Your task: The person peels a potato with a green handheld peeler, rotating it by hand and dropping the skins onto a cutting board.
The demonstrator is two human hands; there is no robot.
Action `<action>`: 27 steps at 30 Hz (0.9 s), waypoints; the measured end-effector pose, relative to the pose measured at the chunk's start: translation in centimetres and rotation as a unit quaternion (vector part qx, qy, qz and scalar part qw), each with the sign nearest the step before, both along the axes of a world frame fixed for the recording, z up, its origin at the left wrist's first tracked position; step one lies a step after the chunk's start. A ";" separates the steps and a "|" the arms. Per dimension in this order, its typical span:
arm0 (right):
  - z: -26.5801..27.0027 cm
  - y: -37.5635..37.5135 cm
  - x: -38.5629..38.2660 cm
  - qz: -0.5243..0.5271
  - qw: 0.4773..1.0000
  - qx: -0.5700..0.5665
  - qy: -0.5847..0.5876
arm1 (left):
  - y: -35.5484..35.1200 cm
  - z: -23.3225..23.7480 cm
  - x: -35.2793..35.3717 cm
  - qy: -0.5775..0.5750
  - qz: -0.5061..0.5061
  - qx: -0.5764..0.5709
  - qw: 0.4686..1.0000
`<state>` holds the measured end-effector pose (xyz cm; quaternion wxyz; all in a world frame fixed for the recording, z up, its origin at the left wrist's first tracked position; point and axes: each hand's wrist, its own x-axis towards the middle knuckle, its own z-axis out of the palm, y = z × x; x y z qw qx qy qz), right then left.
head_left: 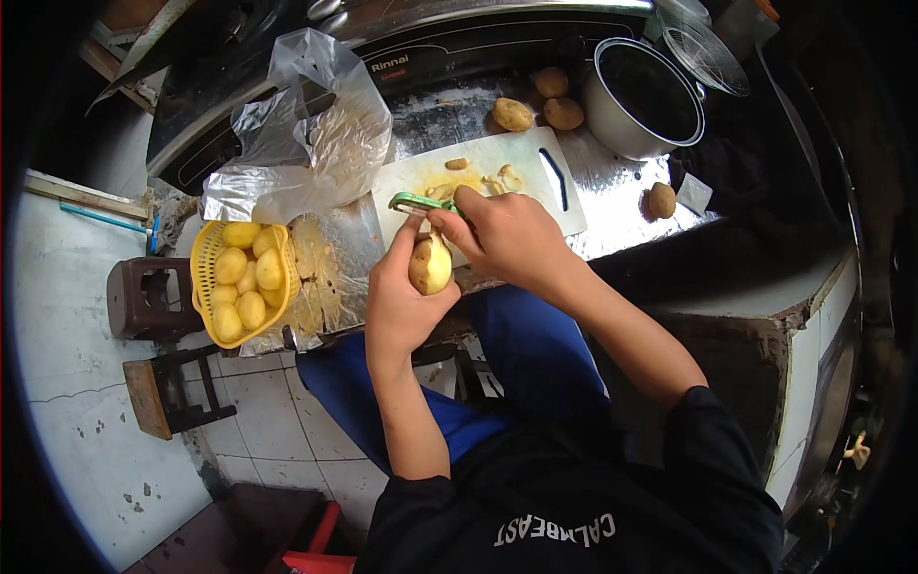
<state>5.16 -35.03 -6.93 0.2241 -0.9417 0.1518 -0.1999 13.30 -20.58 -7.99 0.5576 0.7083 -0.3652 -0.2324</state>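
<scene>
My left hand (404,304) is wrapped round a partly peeled potato (430,265), whose pale yellow flesh shows beside brown skin. Held in my right hand (509,231) is a green peeler (421,202), its head just above the potato's top end. Both hands are over the near edge of a white cutting board (402,182), where peelings (507,178) lie. To the left, a yellow basket (199,277) holds several peeled potatoes (230,265). Unpeeled potatoes (513,115) rest behind the board, and another (662,200) lies to its right.
A crumpled plastic bag (330,143) lies at the back left. At the back right stands a large pot (631,139), with a wire strainer (705,53) beside it. A small white packet (694,194) is on the right. Two stools (153,298) stand below the basket's left side.
</scene>
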 end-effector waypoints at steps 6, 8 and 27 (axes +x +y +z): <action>-0.6 -1.2 0.0 -0.074 0.994 0.080 0.016 | 0.0 -0.1 0.2 0.009 0.073 0.051 0.996; -0.5 -0.8 -0.3 -0.058 0.992 0.109 -0.001 | -0.2 -0.9 0.2 0.019 0.071 0.017 0.997; 1.8 0.5 -2.7 0.115 0.796 0.594 0.010 | -0.8 0.2 -1.8 0.511 -0.056 -0.219 0.830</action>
